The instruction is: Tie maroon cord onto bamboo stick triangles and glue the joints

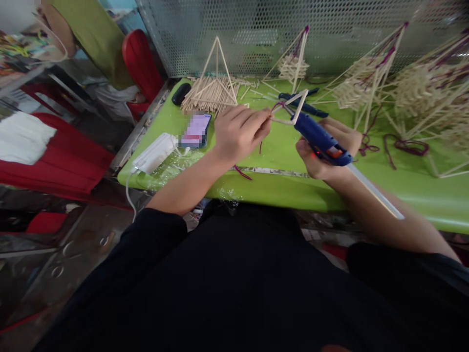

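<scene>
My right hand [322, 151] is wrapped round a blue glue gun [318, 136], with a long clear glue stick [377, 191] jutting from its back end. The gun's nozzle points left, close to a small triangular frame of wooden sticks [302, 103]. My left hand [242, 129] pinches the near corner of that frame, where a purple string [277, 105] is looped. Whether the nozzle touches the wood cannot be made out. Behind the frame lies a dark blue-handled tool [309, 106], partly covered.
On the green tabletop [278, 188] are a stick pile [205, 94], a stick pyramid [217, 58], a phone [196, 129], a white power bank [156, 154] and a black case [181, 94]. Stick structures [361, 83] with purple string stand right. A perforated metal panel [256, 39] rises behind.
</scene>
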Tool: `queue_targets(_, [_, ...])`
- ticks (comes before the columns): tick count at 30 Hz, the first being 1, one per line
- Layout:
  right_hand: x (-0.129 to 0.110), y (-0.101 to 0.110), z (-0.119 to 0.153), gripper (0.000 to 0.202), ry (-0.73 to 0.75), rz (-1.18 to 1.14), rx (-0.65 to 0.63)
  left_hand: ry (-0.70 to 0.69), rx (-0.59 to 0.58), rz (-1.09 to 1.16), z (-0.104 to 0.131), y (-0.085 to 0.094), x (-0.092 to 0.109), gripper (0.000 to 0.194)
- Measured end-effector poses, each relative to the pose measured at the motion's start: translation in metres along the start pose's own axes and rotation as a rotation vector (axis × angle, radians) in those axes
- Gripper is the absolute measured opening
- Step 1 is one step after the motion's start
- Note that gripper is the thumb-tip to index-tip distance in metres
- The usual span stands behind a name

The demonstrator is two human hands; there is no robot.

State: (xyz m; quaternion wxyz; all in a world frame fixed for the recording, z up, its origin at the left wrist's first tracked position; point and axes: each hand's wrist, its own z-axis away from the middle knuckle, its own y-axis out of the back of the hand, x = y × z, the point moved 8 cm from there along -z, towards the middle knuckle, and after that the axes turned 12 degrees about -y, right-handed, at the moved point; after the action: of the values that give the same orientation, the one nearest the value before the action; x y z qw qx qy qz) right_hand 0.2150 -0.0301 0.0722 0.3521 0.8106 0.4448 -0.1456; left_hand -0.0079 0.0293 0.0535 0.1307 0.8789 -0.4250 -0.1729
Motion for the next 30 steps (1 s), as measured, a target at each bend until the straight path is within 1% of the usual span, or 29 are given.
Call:
queue_targets(4, [0.004, 0.0, 0.001, 0.05, -0.042, 0.042, -0.003, -0.014, 0.001, -0.013, 0.0, 0.0, 0.001, 0.024])
queue_targets(10, [-0.001, 0.0, 0.0, 0.055, -0.035, 0.07, 0.009, -0.027, 0.05, -0.025, -0.005, 0.009, 0.005, 0.025])
queue_targets(15, [0.001, 0.001, 0.001, 0.056, -0.066, 0.062, -0.005, 0.04, -0.034, 0.072, -0.004, 0.001, -0.002, 0.03])
queue_targets(19, [0.004, 0.0, 0.001, 0.056, -0.08, 0.055, -0.018, -0.014, 0.015, 0.039, -0.002, 0.003, -0.001, 0.027])
queue_targets(22, [0.002, -0.001, 0.0, 0.055, -0.06, 0.05, -0.022, -0.03, 0.019, 0.009, -0.002, 0.003, 0.0, 0.027])
queue_targets(25, [0.001, 0.0, 0.001, 0.052, -0.039, 0.041, -0.02, -0.024, 0.006, 0.021, -0.003, 0.003, 0.0, 0.029])
queue_targets(30, [0.01, -0.001, 0.002, 0.05, -0.083, 0.085, -0.021, 0.033, -0.024, 0.034, -0.003, 0.002, -0.003, 0.033])
